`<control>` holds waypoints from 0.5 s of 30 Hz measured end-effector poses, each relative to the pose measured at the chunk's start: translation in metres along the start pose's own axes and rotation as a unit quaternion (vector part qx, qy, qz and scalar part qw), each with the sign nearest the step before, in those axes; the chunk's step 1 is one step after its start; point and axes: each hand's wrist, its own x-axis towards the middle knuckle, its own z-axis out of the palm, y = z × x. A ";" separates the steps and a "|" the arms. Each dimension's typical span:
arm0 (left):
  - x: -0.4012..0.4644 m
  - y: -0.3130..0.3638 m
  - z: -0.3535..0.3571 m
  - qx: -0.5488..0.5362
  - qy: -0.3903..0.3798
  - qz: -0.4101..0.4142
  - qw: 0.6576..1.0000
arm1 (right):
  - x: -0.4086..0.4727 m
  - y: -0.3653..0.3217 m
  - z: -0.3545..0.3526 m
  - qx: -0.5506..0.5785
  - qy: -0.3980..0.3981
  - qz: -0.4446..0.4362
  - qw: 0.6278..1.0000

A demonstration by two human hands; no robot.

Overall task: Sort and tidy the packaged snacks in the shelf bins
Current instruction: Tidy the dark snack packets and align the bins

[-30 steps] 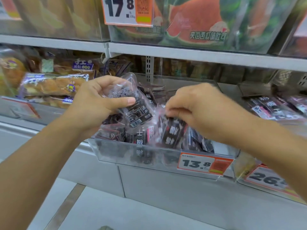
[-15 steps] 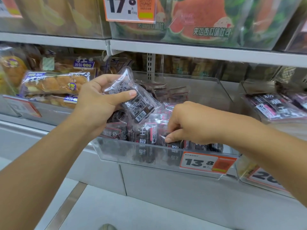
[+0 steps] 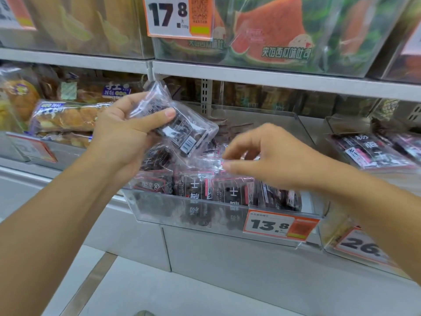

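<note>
A clear plastic bin (image 3: 305,124) on the middle shelf holds several dark plum snack packets (image 3: 193,190) standing in a row at its front. My left hand (image 3: 123,131) grips a small stack of the same packets (image 3: 182,131) above the bin's left side, thumb laid across the top one, barcode facing me. My right hand (image 3: 262,153) hovers over the row, and its thumb and fingertips pinch the clear top edge of a standing packet (image 3: 218,159). The motion blurs that hand's fingertips.
A 13.8 price tag (image 3: 281,224) hangs on the bin's front. Bread packs (image 3: 68,115) fill the bin to the left. More plum packets (image 3: 369,151) lie in the right bin. Watermelon-print packs (image 3: 273,35) sit on the shelf above, behind a 17.8 tag (image 3: 180,17).
My right hand has risen from low among the front packets to their top edges. My left hand has lifted its stack slightly and tilted it.
</note>
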 end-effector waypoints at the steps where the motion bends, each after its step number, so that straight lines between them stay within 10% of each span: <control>1: -0.001 0.001 0.001 -0.007 -0.003 0.000 1.000 | 0.003 0.000 0.000 0.039 0.034 0.007 0.999; 9: -0.008 0.003 0.016 0.098 -0.120 0.026 0.988 | 0.018 0.005 -0.002 0.248 0.019 0.052 0.967; 15: -0.011 0.012 0.005 0.328 -0.185 0.140 0.916 | 0.020 -0.003 0.026 0.107 -0.055 -0.018 0.993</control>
